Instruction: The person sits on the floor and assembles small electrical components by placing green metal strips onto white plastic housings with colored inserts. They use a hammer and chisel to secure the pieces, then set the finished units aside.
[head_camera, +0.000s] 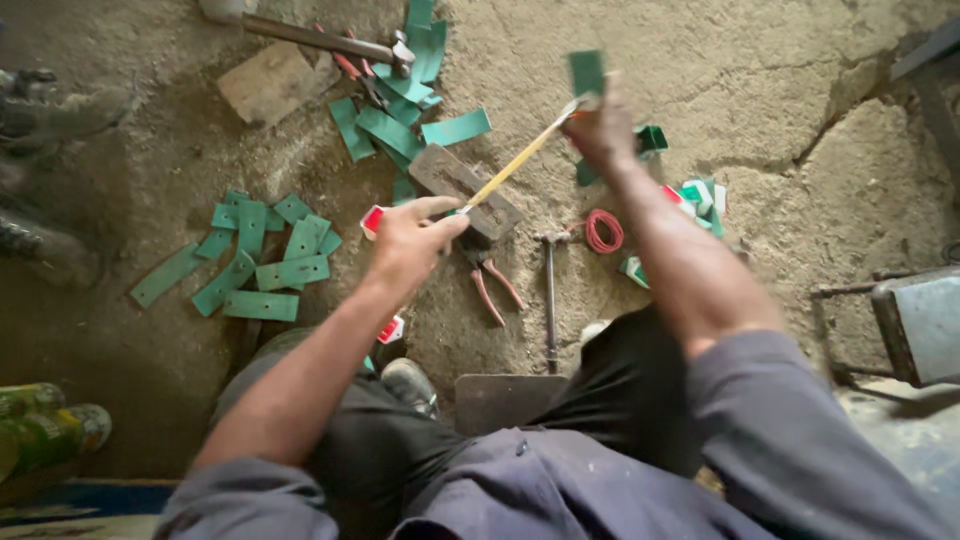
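both hands (505, 180) stretch a tape measure (517, 160), seemingly above scattered green strips (262, 262).

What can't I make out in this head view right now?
- Right hand: motion-blurred; its grip on the green metal strip and the yellow tape blade is unclear.
- Left hand: its fingers cover the blade's near end.
- Grey metal block: partly hidden behind the left hand.
- Long hammer: handle cut by the top edge.

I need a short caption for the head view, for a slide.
Left hand and right hand stretch a yellow tape over green strips.
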